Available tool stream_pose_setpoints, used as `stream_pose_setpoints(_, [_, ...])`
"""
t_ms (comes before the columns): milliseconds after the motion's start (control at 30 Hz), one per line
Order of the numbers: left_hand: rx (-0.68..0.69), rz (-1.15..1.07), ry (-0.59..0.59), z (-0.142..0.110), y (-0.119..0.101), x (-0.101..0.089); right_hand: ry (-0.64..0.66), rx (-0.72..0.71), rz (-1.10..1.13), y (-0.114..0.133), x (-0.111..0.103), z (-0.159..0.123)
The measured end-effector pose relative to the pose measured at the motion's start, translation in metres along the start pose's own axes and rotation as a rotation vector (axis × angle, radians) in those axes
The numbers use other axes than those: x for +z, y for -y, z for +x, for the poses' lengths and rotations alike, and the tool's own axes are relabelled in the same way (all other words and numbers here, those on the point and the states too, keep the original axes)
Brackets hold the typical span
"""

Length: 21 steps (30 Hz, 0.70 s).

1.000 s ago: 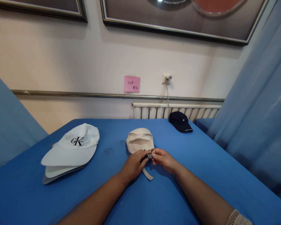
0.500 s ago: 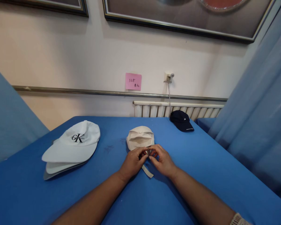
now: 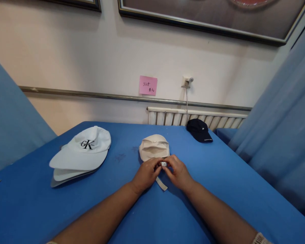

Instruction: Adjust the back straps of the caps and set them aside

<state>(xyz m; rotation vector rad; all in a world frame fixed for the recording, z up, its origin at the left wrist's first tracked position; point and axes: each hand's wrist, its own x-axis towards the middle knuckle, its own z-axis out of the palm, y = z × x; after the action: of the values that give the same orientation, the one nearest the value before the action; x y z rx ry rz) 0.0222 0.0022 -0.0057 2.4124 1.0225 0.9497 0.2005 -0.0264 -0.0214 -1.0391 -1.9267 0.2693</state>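
A beige cap (image 3: 154,146) lies in the middle of the blue table, its crown dented in. At its near edge my left hand (image 3: 146,174) and my right hand (image 3: 177,172) meet, fingertips pinched around a small shiny metal buckle (image 3: 164,164). A loose beige strap (image 3: 161,184) hangs down below my fingers and rests on the cloth. The fingers partly cover the buckle, so how the strap runs through it cannot be seen.
To the left stands a stack of pale caps (image 3: 88,149), the top one with black letters. A black cap (image 3: 199,130) sits at the far right of the blue table (image 3: 132,217). Behind are a radiator (image 3: 167,118) and a metal rail (image 3: 104,96). Blue curtains (image 3: 277,118) hang at both sides.
The buckle has turned between my fingertips, and a bright flat face now shows. The view has shifted slightly; both hands stay at the cap's near edge.
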Motion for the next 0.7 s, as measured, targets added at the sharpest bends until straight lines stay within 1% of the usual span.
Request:
stream_pose_setpoints(67, [-0.01, 0.001, 0.002, 0.0, 0.0, 0.0, 0.048, -0.043, -0.071, 0.002, -0.003, 0.001])
stream_pose_setpoints(200, [-0.054, -0.033, 0.019, 0.0, -0.002, 0.0, 0.082, -0.055, -0.172, 0.002, -0.005, 0.002])
stream_pose_setpoints(333, [-0.079, -0.077, 0.013, -0.001, -0.005, -0.003, 0.073, -0.054, -0.196, -0.005, -0.005, 0.002])
stream_pose_setpoints(400, [-0.096, -0.048, 0.001, -0.001, -0.006, -0.009, 0.048, -0.053, -0.195, -0.01, -0.007, 0.002])
stream_pose_setpoints(433, [-0.102, -0.018, 0.013, -0.001, -0.006, -0.013, 0.035, -0.054, -0.19, -0.013, -0.008, 0.002])
stream_pose_setpoints(467, [-0.099, 0.016, 0.051, -0.001, -0.007, -0.017, 0.023, -0.056, -0.184, -0.015, -0.009, 0.002])
stream_pose_setpoints(500, [-0.082, 0.044, 0.116, 0.0, -0.007, -0.021, 0.014, -0.059, -0.175, -0.017, -0.011, 0.002])
stream_pose_setpoints(600, [0.063, 0.073, 0.398, 0.001, -0.006, -0.033, 0.004, -0.051, -0.151, -0.019, -0.015, 0.003])
stream_pose_setpoints(633, [0.112, 0.076, 0.469, 0.002, -0.005, -0.037, 0.008, -0.048, -0.146, -0.019, -0.016, 0.003])
stream_pose_setpoints(667, [0.147, 0.084, 0.506, 0.004, -0.002, -0.041, 0.015, -0.046, -0.143, -0.019, -0.017, 0.003])
stream_pose_setpoints(700, [0.159, 0.104, 0.505, 0.005, 0.001, -0.045, 0.021, -0.047, -0.142, -0.019, -0.018, 0.003])
